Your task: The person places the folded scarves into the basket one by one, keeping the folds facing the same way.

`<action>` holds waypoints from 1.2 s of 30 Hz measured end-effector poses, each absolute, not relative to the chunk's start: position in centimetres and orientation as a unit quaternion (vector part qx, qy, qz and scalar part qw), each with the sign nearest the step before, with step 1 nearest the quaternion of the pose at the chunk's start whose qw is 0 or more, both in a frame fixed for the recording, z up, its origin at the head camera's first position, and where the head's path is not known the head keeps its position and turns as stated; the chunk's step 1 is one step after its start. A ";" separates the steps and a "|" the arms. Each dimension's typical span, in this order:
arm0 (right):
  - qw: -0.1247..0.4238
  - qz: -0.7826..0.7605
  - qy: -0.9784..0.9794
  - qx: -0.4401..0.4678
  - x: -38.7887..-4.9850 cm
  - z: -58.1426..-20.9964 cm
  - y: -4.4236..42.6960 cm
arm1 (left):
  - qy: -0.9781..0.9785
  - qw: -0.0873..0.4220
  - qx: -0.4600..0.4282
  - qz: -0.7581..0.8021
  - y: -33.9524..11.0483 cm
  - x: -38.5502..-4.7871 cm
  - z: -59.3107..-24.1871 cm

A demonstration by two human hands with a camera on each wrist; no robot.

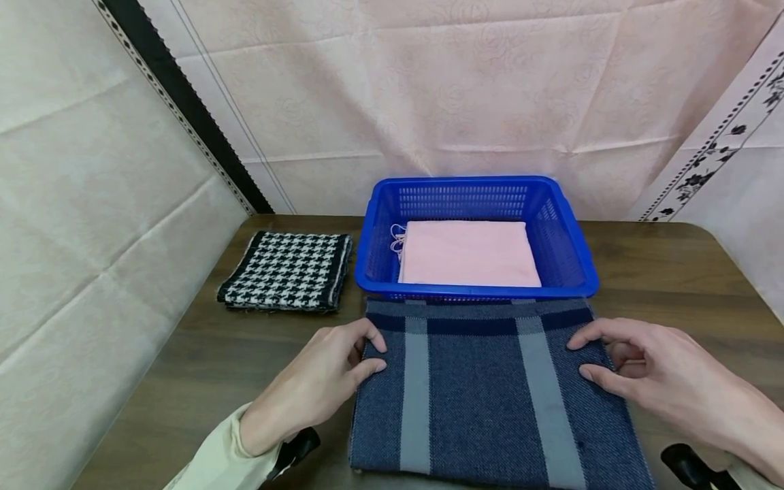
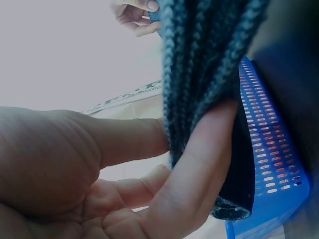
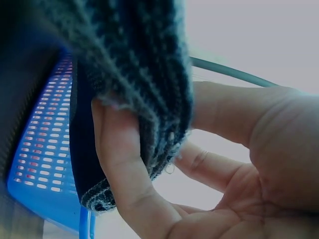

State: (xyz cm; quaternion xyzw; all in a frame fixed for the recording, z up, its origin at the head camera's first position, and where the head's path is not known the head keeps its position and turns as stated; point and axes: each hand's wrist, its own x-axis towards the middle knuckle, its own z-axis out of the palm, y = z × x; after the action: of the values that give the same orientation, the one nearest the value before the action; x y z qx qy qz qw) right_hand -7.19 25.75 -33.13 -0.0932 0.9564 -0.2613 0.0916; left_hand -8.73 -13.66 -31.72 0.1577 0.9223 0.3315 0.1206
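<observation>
Blue striped cloth [image 1: 471, 395], folded, two grey bands lengthwise, one navy band across the far end; lies nearest the camera, front centre, over the wooden table [image 1: 661, 265]; its far edge comes up to the near side of the blue basket [image 1: 478, 292], contact not certain; its near end reaches the bottom of the head view; table wood shows along both side edges, and from the basket's right wall to the rounded table corner.

Pink cloth [image 1: 468, 253], folded, in the basket; basket floor shows to its right, a narrower strip to its left; houndstooth cloth [image 1: 284, 271], folded, black and white, left of the basket, thin gap between.

Left hand [image 1: 318, 374], entering from lower left; grips the striped cloth's left edge, thumb and forefinger on the upper face, another finger beneath; right hand [image 1: 661, 367], entering from lower right; pinches the right edge likewise, nearly mirrored; both wrists angled inward.
</observation>
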 end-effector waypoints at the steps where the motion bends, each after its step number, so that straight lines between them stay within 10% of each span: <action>1: 0.091 -0.261 0.957 -0.093 -7.2 -33.1 25.7 | 0.923 0.119 0.157 0.331 -13.7 -8.7 -31.7; 36: -0.013 -0.249 0.962 -0.109 -6.2 -31.6 26.0 | 0.923 0.116 0.150 0.334 -14.0 -8.5 -29.8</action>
State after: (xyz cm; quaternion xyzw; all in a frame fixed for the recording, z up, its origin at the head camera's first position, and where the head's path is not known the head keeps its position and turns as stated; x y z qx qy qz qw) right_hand -6.20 25.96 -31.63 -0.1094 0.9623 -0.2488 -0.0132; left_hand -8.48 -13.98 -29.77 0.1496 0.9234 0.3338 0.1162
